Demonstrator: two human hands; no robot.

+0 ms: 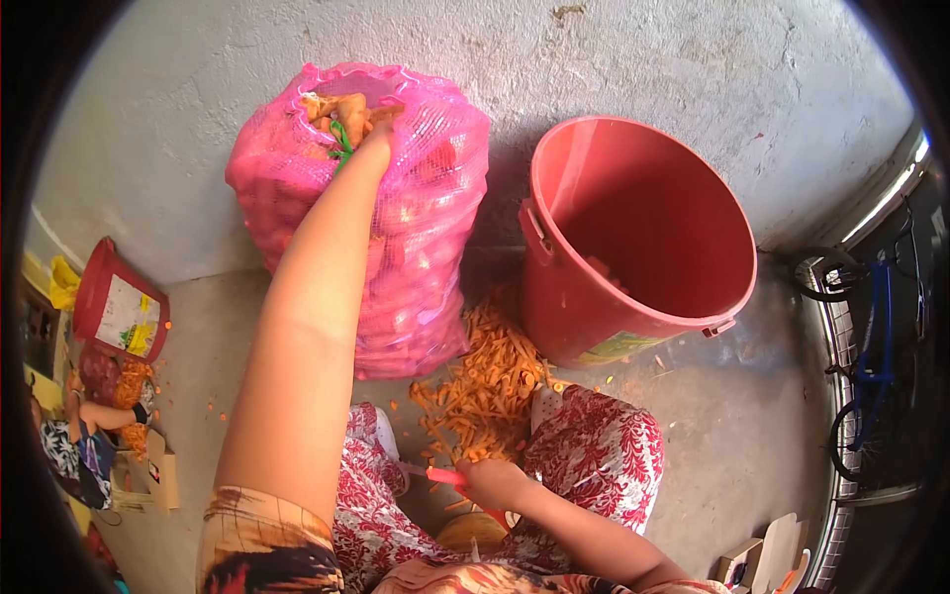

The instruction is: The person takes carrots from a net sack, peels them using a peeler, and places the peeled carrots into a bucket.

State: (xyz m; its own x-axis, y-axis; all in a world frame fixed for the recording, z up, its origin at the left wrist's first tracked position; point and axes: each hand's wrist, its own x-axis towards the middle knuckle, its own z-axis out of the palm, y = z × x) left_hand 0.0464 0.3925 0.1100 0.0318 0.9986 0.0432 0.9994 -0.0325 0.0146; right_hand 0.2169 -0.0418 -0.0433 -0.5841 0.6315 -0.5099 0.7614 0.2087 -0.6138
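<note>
Your left hand (pixel 380 129) is inside the mouth of the pink mesh sack (pixel 421 262), at the carrots (pixel 346 109); I cannot tell whether it grips one. Your right hand (pixel 495 484), well apart, grasps a pink-handled tool (pixel 445 476). The label (pixel 625 345) on the red bucket (pixel 566 307) is unreadable.

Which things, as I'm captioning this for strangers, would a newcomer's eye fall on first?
First, the bright pink mesh sack left of centre before the wall, holding what look like carrots, with the left hand at its open top. Then the big red bucket to its right, and the heap of orange peelings on the floor, stretching toward the right hand, which grips a pink-handled tool.
</note>
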